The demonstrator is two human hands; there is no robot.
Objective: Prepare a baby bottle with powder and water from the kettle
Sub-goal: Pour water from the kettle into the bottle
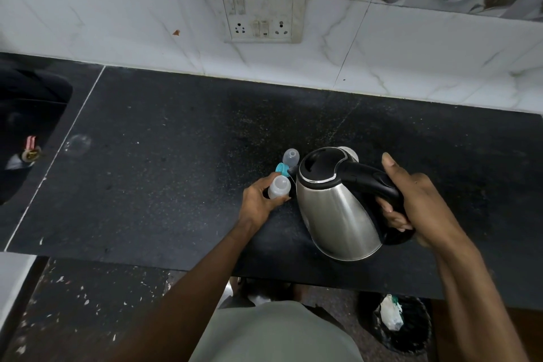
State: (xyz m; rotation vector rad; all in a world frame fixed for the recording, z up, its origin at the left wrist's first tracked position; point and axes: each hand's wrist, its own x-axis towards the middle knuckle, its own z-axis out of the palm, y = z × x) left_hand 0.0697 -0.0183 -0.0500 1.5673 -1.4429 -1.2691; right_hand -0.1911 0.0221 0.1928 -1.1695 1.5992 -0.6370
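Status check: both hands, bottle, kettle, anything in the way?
Left hand holds bottle on counter. Right hand grips kettle handle, spout tilted at bottle. Teal ring and clear cap just behind bottle.

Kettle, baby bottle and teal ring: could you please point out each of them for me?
kettle (335, 209), head view, on its steel body.
baby bottle (279, 186), head view, on its translucent side.
teal ring (281, 168), head view, on its rim.

Both forearms are bare with no sleeves, watch or rings on the left hand (258, 200) or the right hand (417, 203), and below them, nearest to the camera, is a plain grey-green garment (273, 332) without any print.
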